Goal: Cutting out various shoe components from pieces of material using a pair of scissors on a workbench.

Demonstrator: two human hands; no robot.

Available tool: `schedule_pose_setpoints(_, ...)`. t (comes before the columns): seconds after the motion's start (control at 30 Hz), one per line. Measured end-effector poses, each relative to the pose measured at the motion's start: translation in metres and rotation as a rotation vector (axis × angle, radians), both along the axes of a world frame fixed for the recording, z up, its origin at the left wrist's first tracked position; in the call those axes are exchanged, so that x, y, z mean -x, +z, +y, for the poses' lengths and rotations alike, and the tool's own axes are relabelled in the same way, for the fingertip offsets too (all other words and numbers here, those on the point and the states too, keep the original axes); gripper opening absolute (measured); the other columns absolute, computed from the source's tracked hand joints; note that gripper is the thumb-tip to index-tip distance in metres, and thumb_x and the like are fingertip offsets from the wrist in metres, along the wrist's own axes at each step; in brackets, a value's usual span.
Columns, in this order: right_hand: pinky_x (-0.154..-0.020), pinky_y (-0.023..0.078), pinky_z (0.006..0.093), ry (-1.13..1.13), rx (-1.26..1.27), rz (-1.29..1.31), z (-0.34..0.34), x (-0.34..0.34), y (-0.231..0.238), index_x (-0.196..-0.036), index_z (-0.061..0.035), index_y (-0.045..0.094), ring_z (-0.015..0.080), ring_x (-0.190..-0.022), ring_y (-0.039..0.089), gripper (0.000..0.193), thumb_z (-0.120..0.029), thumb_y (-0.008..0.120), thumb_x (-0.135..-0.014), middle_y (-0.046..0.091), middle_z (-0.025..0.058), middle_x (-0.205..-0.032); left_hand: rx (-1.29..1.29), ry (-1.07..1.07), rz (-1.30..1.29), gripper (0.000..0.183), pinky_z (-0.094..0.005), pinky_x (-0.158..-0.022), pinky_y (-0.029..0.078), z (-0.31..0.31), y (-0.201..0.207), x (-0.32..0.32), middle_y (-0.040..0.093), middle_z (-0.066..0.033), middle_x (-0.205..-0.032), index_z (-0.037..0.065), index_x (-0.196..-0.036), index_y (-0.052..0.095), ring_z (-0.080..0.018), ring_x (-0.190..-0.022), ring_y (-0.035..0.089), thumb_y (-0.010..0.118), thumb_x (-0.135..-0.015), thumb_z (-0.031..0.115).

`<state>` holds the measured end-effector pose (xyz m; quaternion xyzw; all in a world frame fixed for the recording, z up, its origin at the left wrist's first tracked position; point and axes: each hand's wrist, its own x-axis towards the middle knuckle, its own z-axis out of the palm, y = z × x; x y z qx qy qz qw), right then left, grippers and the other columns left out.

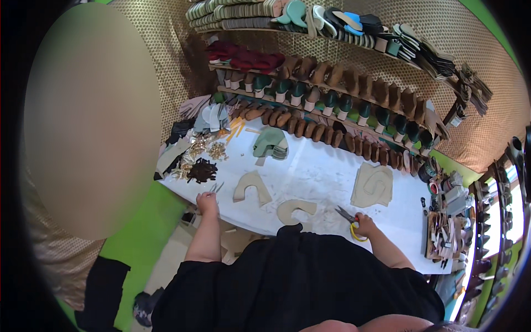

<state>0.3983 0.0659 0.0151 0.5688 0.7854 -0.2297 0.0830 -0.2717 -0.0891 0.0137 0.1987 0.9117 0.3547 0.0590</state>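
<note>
At the table's front edge, left of centre, my left hand [208,205] is closed on a thin silver two-pronged tool [217,187], too small to tell its exact kind. My right hand [365,225] grips scissors [347,214] with yellow and red handles, their blades parted and pointing left over the table. Between my hands lie two curved beige pieces, an arch-shaped one [251,185] nearer my left hand and a C-shaped one [286,210] close to my body. Beyond my right hand rests a beige sheet [359,191] bearing a curled piece [378,185].
A green stack of cut pieces [271,144] sits farther back on the white table [315,160]. Gold bits [217,150] and a dark brown heap [202,171] lie at left. Shelves of shoe forms [329,105] line the back; a tool rack [441,238] stands at right.
</note>
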Motion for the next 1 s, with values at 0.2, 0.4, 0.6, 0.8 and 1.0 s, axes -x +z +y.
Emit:
schedule_pose_setpoints(0.2,-0.098,0.049,0.0474,-0.035,0.012,-0.138,-0.004,0.028,0.008,-0.134,-0.0141,0.043,0.0417,-0.116,0.057,0.074,-0.036,0.073,-0.071,0.055,0.0242,-0.125,0.007,-0.084,0.020,0.033,-0.0472,-0.113,0.032,0.002,0.007,0.041,0.044,-0.0207,-0.148,0.014,-0.100,0.076,-0.0374,-0.137,0.040,0.074,-0.081,0.041)
schedule_pose_setpoints(0.4,-0.108,0.040,0.0467,-0.134,0.046,-0.335,-0.027,0.047,0.006,-0.138,-0.0048,0.033,0.0411,-0.129,0.049,0.065,-0.031,0.058,-0.083,0.050,0.0276,-0.134,0.476,-0.309,0.251,0.077,-0.0596,-0.116,0.021,0.014,0.034,0.014,0.015,-0.0170,-0.163,0.022,-0.153,0.036,-0.0395,-0.149,0.016,0.067,-0.086,0.044)
schedule_pose_setpoints(0.6,-0.108,0.040,0.0469,-0.231,-0.016,-0.331,-0.027,0.045,-0.010,-0.138,-0.0073,0.033,0.0404,-0.125,0.052,0.064,-0.025,0.059,-0.083,0.054,0.0277,-0.130,0.626,-0.725,0.193,0.072,-0.0594,-0.119,0.009,0.002,0.016,0.023,0.006,-0.0047,-0.167,0.020,-0.158,0.020,-0.0291,-0.153,0.007,0.048,-0.097,0.045)
schedule_pose_setpoints(0.8,-0.109,0.038,0.0476,-0.244,-0.035,-0.200,-0.035,0.046,0.002,-0.142,-0.0106,0.035,0.0405,-0.127,0.051,0.066,-0.027,0.062,-0.083,0.054,0.0240,-0.133,0.633,-0.724,0.135,0.082,-0.0595,-0.119,0.011,0.010,0.031,0.019,0.015,-0.0083,-0.165,0.019,-0.159,0.015,-0.0293,-0.152,0.011,0.059,-0.092,0.041)
schedule_pose_setpoints(1.0,-0.105,0.044,0.0438,-0.284,-0.042,-0.044,-0.040,0.026,0.006,-0.145,-0.0187,0.040,0.0385,-0.122,0.055,0.082,-0.035,0.074,-0.071,0.057,0.0222,-0.129,0.057,-0.384,0.036,0.107,-0.0569,-0.116,0.022,0.027,0.036,0.000,0.029,-0.0243,-0.156,0.015,-0.158,-0.002,-0.0404,-0.145,0.028,0.072,-0.083,0.033)
